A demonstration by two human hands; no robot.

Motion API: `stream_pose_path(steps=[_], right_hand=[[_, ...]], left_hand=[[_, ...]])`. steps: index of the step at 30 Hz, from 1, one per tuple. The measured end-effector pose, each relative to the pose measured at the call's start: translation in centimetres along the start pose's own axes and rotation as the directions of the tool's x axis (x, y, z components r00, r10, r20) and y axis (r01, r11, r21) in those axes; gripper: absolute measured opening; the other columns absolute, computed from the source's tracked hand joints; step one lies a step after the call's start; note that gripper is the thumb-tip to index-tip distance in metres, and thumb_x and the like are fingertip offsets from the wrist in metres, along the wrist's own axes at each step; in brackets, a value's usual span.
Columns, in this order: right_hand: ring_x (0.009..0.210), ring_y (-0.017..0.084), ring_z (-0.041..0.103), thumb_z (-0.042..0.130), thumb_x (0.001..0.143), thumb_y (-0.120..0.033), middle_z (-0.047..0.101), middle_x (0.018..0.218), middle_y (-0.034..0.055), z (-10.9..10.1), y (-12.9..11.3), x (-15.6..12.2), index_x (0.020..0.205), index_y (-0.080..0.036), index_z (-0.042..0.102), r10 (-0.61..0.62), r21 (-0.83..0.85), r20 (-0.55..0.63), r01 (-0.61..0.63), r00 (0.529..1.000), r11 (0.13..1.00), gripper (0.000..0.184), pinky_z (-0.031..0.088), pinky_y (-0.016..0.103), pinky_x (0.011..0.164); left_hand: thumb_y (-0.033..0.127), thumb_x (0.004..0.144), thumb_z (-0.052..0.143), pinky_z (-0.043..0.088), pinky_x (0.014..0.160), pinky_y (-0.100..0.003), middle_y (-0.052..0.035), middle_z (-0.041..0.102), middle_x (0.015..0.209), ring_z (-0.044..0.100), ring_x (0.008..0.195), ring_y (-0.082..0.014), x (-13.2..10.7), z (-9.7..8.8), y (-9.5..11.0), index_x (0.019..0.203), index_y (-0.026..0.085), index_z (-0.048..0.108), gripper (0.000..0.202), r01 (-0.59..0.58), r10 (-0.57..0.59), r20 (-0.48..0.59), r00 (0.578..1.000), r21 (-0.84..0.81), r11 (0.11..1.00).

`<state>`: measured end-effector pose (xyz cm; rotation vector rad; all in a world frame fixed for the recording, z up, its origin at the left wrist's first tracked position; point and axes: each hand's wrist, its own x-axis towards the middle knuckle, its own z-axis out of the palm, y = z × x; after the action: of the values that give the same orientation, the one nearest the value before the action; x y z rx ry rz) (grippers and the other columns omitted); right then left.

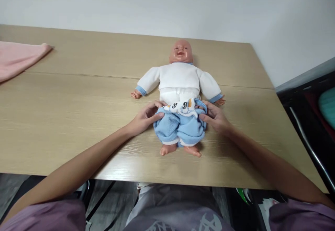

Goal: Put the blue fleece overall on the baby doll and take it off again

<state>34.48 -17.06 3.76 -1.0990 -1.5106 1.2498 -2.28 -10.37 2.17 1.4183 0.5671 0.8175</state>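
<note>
In the head view, a baby doll with a glossy, rounded plastic head and white cloth body lies face-up on the pale wood-grained surface, its long axis running away from the person, head far, bare feet near. It wears a fleecy white top with blue cuffs. Bunched, puffy blue terry-like trousers with a white embroidered front cover its legs. At either side of the doll, the left hand and right hand, partly curled, grip the trousers' upper edge, thumbs in front. Soft pink cloth lies well left of the doll.
</note>
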Motion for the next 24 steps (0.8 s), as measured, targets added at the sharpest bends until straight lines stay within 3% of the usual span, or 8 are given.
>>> stream_pose_path(steps=[2,5,9,14,18,21,24], right_hand=[[0.091,0.022,0.064,0.092,0.103,-0.087,0.065,0.101,0.0008,0.4,0.3,0.5,0.113,-0.029,0.07,0.026,0.018,-0.063,-0.025,0.998,1.0,0.062,0.061,0.034,0.084],[0.089,0.023,0.061,0.089,0.1,-0.095,0.065,0.098,0.0002,1.0,0.6,1.4,0.108,-0.03,0.067,0.026,-0.007,-0.13,-0.027,0.991,1.0,0.07,0.061,0.036,0.087],[0.095,0.024,0.064,0.085,0.101,-0.099,0.07,0.103,0.0018,1.2,0.7,1.5,0.112,-0.03,0.071,0.035,-0.024,-0.154,-0.039,0.987,0.999,0.072,0.062,0.037,0.092],[0.098,0.025,0.065,0.089,0.105,-0.085,0.073,0.105,0.0027,1.1,0.5,-0.1,0.112,-0.028,0.076,0.037,-0.089,-0.161,-0.052,0.986,0.995,0.059,0.061,0.038,0.093],[0.1,0.025,0.071,0.094,0.103,-0.079,0.079,0.111,0.0021,2.4,0.8,-1.0,0.119,-0.03,0.079,0.163,0.13,-0.207,-0.138,0.965,0.982,0.053,0.065,0.038,0.095],[0.112,0.029,0.08,0.101,0.093,-0.084,0.086,0.123,0.0047,3.5,1.2,-0.7,0.13,-0.033,0.079,0.255,0.301,-0.23,-0.18,0.939,0.936,0.066,0.07,0.041,0.098],[0.119,0.032,0.082,0.1,0.092,-0.089,0.087,0.129,0.0067,3.7,1.3,-0.1,0.13,-0.033,0.078,0.233,0.295,-0.255,-0.154,0.938,0.943,0.071,0.072,0.045,0.105]], left_hand=[[0.059,0.112,0.098,0.065,0.098,-0.034,-0.0067,0.078,0.126,0.075,0.114,-0.0216,0.2,0.4,0.1,0.119,0.026,0.073,0.042,0.027,-0.028,-0.044,0.999,-0.024,0.999],[0.063,0.114,0.095,0.055,0.078,-0.027,0.0017,0.069,0.099,0.063,0.085,-0.0152,0.7,1.1,0.2,0.118,0.027,0.065,0.047,0.038,-0.041,-0.091,0.995,-0.03,0.999],[0.065,0.116,0.09,0.056,0.08,-0.029,0.0,0.067,0.101,0.063,0.089,-0.0169,0.8,0.9,0.7,0.116,0.025,0.066,0.046,-0.013,0.021,-0.072,0.997,0.113,0.993],[0.064,0.118,0.084,0.059,0.086,-0.036,-0.0065,0.075,0.113,0.068,0.098,-0.0232,-0.2,-0.2,2.1,0.124,0.023,0.075,0.042,-0.043,0.013,0.075,0.997,0.416,0.908],[0.065,0.117,0.086,0.058,0.084,-0.034,-0.0034,0.07,0.106,0.067,0.095,-0.0214,-0.9,0.6,2.1,0.12,0.023,0.073,0.044,0.039,-0.058,0.091,0.994,0.198,0.979],[0.068,0.115,0.089,0.054,0.075,-0.029,0.0003,0.064,0.098,0.06,0.082,-0.0168,-0.9,1.6,1.4,0.118,0.025,0.07,0.047,0.07,-0.07,0.004,0.998,-0.003,0.998],[0.073,0.113,0.091,0.049,0.068,-0.026,0.0027,0.062,0.092,0.054,0.074,-0.0142,-0.6,1.6,0.8,0.114,0.026,0.065,0.053,0.027,-0.031,-0.109,0.994,-0.036,0.999]])
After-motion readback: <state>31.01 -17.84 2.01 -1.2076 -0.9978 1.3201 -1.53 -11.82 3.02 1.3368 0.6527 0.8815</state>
